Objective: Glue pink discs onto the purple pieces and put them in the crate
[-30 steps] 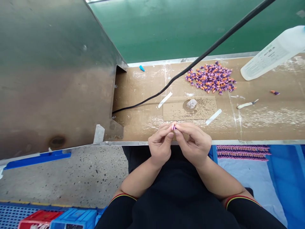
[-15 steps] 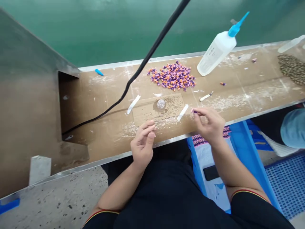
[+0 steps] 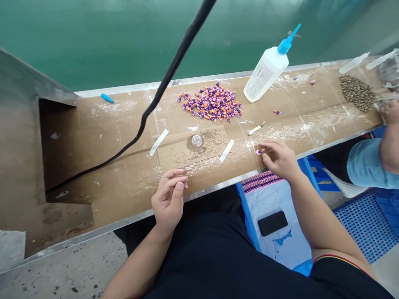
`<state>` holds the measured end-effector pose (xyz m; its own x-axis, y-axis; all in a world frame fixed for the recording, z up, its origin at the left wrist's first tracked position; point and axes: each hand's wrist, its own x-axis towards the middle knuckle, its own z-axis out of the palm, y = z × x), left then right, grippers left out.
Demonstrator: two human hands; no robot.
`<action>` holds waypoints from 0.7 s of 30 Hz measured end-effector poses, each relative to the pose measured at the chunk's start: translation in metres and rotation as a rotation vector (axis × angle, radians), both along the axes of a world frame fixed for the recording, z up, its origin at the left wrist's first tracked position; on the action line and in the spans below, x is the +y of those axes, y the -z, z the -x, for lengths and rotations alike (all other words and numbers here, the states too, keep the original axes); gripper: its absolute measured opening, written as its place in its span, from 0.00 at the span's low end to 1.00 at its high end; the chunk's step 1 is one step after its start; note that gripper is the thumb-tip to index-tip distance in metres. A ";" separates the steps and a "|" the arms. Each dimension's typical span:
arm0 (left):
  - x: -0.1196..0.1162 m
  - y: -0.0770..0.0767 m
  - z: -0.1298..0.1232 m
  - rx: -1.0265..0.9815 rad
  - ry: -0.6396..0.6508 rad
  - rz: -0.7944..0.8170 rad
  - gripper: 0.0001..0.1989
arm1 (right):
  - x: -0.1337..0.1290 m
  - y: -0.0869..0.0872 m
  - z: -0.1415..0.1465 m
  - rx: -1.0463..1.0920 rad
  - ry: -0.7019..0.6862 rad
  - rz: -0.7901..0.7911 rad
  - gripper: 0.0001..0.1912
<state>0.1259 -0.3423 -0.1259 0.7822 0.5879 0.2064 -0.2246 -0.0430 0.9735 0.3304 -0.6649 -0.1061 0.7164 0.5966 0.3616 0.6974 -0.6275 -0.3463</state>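
My right hand [image 3: 280, 160] is over the front part of the bench, thumb and forefinger closed around a small purple, pink and orange piece [image 3: 259, 152]. Near the front edge, my left hand [image 3: 170, 199] hovers palm up, its fingers loosely curled and nothing visible in them. Between and beyond my hands, a small clear round cup [image 3: 196, 141] stands on a wet-spotted cardboard patch [image 3: 174, 149]. Behind the cup lies a heap of similar purple and orange pieces [image 3: 215, 101]. A white bottle with a blue nozzle [image 3: 266, 72] stands to their right.
White tape strips [image 3: 158, 142] flank the cup. A black cable [image 3: 146, 116] crosses the bench. Below on the right, a blue tray [image 3: 246, 216] holds rows of pieces and a black phone [image 3: 272, 223]. A co-worker's hand [image 3: 391, 111] is by a brownish heap [image 3: 358, 92].
The view has shifted, so the bench appears further left. My right hand has turned and lowered with the small piece at its fingertips. The co-worker's hand has come into view.
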 end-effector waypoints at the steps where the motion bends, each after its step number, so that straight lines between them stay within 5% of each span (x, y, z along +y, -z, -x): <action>1: 0.000 -0.001 -0.001 -0.001 0.002 0.005 0.06 | 0.001 0.000 0.002 0.016 0.001 -0.025 0.10; 5: -0.001 -0.004 -0.004 -0.015 0.016 0.016 0.05 | -0.010 0.000 0.007 0.123 0.110 -0.150 0.08; 10: 0.000 -0.009 -0.010 0.012 0.026 0.019 0.04 | -0.100 0.015 0.017 0.135 0.714 -0.415 0.18; 14: -0.002 -0.012 -0.015 0.034 -0.007 0.011 0.05 | -0.172 0.044 0.027 0.296 1.057 -0.008 0.18; 21: -0.009 -0.014 -0.024 0.041 -0.081 -0.033 0.10 | -0.197 0.096 0.030 0.593 1.059 0.412 0.12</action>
<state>0.1497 -0.3509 -0.1121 0.7403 0.6433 0.1954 -0.1785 -0.0921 0.9796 0.3005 -0.8615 -0.2023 0.8951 -0.3699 -0.2490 -0.3996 -0.9132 -0.0797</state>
